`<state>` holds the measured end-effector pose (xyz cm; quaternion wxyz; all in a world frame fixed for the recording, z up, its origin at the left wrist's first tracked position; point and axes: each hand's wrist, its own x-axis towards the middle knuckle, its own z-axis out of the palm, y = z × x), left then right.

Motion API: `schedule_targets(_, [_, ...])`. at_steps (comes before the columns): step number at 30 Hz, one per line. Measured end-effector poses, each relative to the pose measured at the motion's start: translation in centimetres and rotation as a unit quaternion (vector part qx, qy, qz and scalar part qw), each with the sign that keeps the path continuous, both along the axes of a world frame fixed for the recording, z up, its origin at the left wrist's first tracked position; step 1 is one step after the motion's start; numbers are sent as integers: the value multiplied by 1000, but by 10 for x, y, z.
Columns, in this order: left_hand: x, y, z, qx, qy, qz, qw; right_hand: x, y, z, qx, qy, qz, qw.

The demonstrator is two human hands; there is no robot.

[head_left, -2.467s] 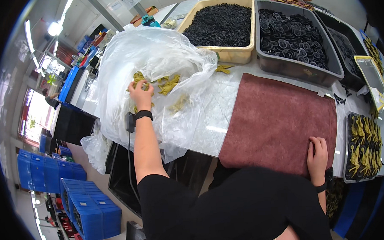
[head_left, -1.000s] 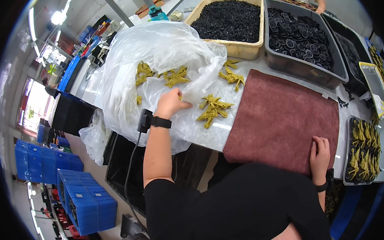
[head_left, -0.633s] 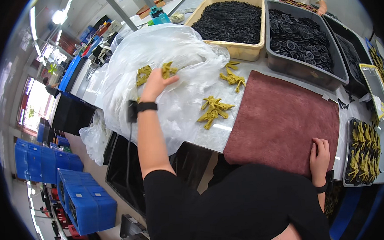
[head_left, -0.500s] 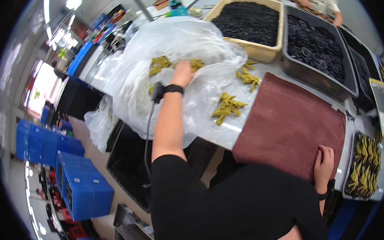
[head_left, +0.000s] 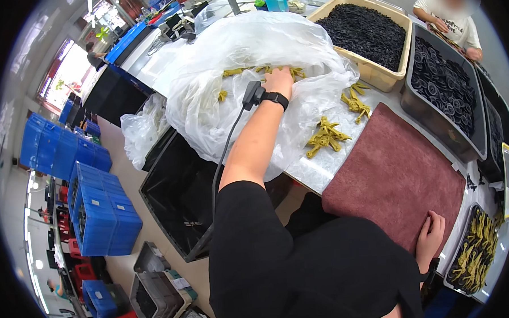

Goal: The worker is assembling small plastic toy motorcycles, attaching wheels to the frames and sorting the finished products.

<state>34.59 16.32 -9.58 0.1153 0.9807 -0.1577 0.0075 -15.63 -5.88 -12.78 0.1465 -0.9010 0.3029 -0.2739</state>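
Note:
My left hand (head_left: pixel 278 83) reaches forward into a large clear plastic bag (head_left: pixel 201 113), over a row of olive-yellow branched parts (head_left: pixel 249 71). Its fingertips are hidden among the parts, so whether they grip one does not show. One small yellow piece (head_left: pixel 222 96) lies apart in the bag. To the right, on the metal tabletop, are two more clumps of these parts, a nearer one (head_left: pixel 325 137) and a farther one (head_left: pixel 355 104). My right hand (head_left: pixel 431 235) rests on the reddish-brown cloth mat (head_left: pixel 397 170), fingers extended, holding nothing.
Beyond the mat stand a cream tub (head_left: pixel 370 74) of small black pieces and a grey tub (head_left: pixel 428 103) of black rings. A tray (head_left: pixel 469 252) of yellow parts sits at the right edge. Another person (head_left: pixel 450 19) works behind the tubs. Below the bag is a black crate (head_left: pixel 182 202).
The whole view has shifted, with table items now farther right. My left hand stays among the yellow parts, whose left cluster looks smaller and more spread. My right hand remains on the mat.

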Motion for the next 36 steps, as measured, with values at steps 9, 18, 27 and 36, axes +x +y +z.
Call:
schedule_targets(9, [-19,16,-5,-6,-19,-93,996,2,2,5,11,-2,-4,1000])
schedule_targets(18, [0,42,-12,-9,-40,-140,989,2,2,6,8,-19,0,1000])
schedule_targets(27, [-5,70,26,-367,-106,-38,923,6,4,13,16,-36,-2,999])
schedule_targets(36, [-141,12,52,-331,-195,-278,880,6,4,14,24,-38,-21,999])
